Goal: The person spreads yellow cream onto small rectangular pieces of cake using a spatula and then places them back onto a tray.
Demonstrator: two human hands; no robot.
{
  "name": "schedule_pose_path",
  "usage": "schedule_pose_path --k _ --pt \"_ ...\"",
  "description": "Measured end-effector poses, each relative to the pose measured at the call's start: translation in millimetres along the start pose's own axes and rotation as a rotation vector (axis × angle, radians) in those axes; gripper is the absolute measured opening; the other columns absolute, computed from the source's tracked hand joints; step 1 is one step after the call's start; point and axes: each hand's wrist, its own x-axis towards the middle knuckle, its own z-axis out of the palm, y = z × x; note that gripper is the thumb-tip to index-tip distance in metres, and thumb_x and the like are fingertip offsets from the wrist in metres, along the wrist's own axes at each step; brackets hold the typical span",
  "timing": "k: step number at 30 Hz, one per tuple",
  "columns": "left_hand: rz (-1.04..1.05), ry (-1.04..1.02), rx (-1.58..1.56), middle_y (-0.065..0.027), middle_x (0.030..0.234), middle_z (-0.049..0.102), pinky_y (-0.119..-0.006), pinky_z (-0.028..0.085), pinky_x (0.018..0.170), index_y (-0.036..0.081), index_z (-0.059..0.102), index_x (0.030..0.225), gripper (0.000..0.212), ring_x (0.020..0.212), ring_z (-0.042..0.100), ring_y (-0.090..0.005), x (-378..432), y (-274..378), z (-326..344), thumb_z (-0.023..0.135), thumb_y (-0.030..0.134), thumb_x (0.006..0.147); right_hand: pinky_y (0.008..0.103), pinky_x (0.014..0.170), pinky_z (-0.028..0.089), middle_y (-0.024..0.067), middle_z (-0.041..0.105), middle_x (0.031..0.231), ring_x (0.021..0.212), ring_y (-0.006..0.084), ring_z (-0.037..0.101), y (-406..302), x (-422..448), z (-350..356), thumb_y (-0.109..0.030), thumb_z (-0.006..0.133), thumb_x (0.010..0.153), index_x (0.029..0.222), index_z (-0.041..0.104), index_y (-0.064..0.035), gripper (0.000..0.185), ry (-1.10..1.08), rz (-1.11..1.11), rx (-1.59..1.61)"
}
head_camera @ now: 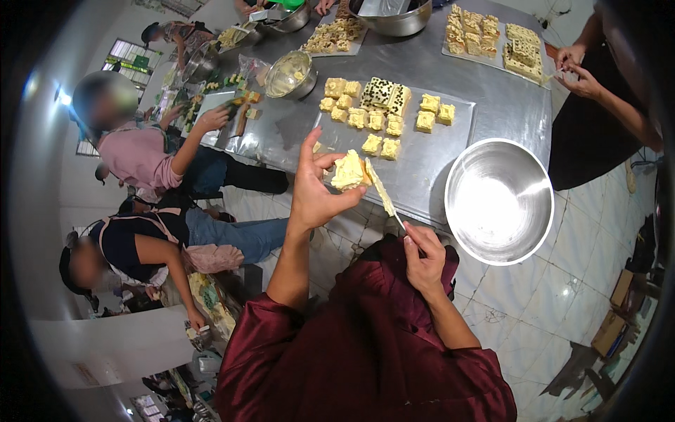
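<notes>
Between the thumb and fingers of my left hand [316, 190] is a small square cake piece [349, 171] coated in pale yellow cream. My right hand [426, 256] grips a spatula [384, 192] by its handle. Cream covers the blade, which lies close against the right side of the cake piece; contact is hard to tell. Beyond my hands, a metal tray [453, 126] bears several cream-topped cake squares [375, 120]. A larger cake block [386, 96] on it is dotted with dark chips.
A large steel bowl [498, 203] stands at the table's near right edge. A cream-smeared bowl [290, 75] sits back left on the steel table [369, 60]. Another tray of cakes [495, 59] is at back right, near a person's hands [580, 74]. More people work at left.
</notes>
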Motion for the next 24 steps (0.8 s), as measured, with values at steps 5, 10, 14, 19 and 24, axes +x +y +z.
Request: schedule_pose_path --k 5,10,14,19,24 --pt "-0.005 -0.026 -0.072 -0.0180 0.104 0.063 -0.032 0.051 0.084 -0.002 0.013 0.143 0.101 0.095 0.063 -0.0209 2.3 5.9 12.1 0.074 -0.007 0.064 0.0250 0.068 0.046 0.0108 0.063 0.088 0.076 0.0158 0.058 -2.5 -7.6 -10.3 0.004 0.059 0.083 0.110 0.066 -0.0011 0.029 0.003 0.065 -0.007" --pt "-0.002 -0.032 -0.119 -0.0197 0.105 0.063 -0.032 0.053 0.082 -0.002 0.014 0.143 0.098 0.094 0.064 -0.0222 2.2 13.7 23.8 0.073 -0.008 0.065 0.0240 0.064 0.044 0.0103 0.062 0.087 0.073 0.0142 0.056 -4.4 -10.9 -18.4 0.006 0.059 0.081 0.110 0.066 -0.0020 0.031 0.023 -0.001 -0.039" --pt "-0.043 -0.020 -0.218 -0.0214 0.106 0.062 -0.032 0.053 0.082 -0.002 0.016 0.142 0.096 0.094 0.064 -0.0232 1.6 21.4 29.3 0.072 -0.010 0.064 0.0215 0.056 0.041 0.0080 0.060 0.086 0.064 0.0104 0.052 -3.9 -12.6 -21.3 0.008 0.061 0.080 0.110 0.066 -0.0034 0.033 0.049 -0.074 -0.055" --pt "-0.069 -0.006 -0.259 -0.0224 0.108 0.061 -0.033 0.052 0.084 -0.002 0.019 0.141 0.094 0.095 0.064 -0.0243 -0.7 25.4 32.0 0.072 -0.011 0.064 0.0217 0.052 0.040 0.0070 0.058 0.084 0.059 0.0101 0.050 -6.9 -13.0 -23.3 0.009 0.061 0.080 0.110 0.066 -0.0042 0.034 0.051 -0.113 -0.068" --pt "-0.070 0.046 -0.367 -0.0221 0.110 0.060 -0.033 0.051 0.087 -0.005 0.020 0.140 0.090 0.096 0.064 -0.0240 -5.2 24.4 33.8 0.072 -0.010 0.066 0.0214 0.052 0.041 0.0070 0.058 0.084 0.058 0.0099 0.051 -7.8 -15.3 -26.0 0.009 0.062 0.079 0.109 0.067 -0.0035 0.033 0.039 -0.106 -0.064"
